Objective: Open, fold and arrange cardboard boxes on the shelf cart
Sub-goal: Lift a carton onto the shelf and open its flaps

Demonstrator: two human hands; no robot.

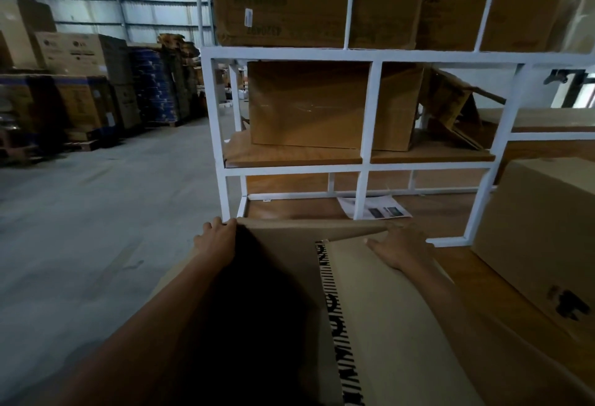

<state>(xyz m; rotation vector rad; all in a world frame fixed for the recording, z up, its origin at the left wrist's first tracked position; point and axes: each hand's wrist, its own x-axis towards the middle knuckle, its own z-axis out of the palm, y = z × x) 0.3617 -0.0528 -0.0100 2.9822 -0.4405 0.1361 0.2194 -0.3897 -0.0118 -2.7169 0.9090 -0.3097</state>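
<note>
Low in front of the white shelf cart (367, 144): 1 cardboard box (380, 318) (bottom cut off). Left hand (216, 239) gripping its far left corner, fingertips hidden. Right hand (401, 249) flat on top flap.

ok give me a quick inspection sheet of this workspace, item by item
surface: wooden deck of the white shelf cart, partly bare.
job's things: cardboard box in hand, flaps partly open, printed tape strip along the seam; closed boxes on the top shelf and middle shelf; a collapsed box leaning beside the middle one; a large box at right.
clutter: printed paper sheet lying on the deck.
hands: left hand grips the box's far left corner; right hand lies flat on the right flap.
cables: nothing seen.
surroundings: concrete floor, stacked cartons on pallets at left.
</note>
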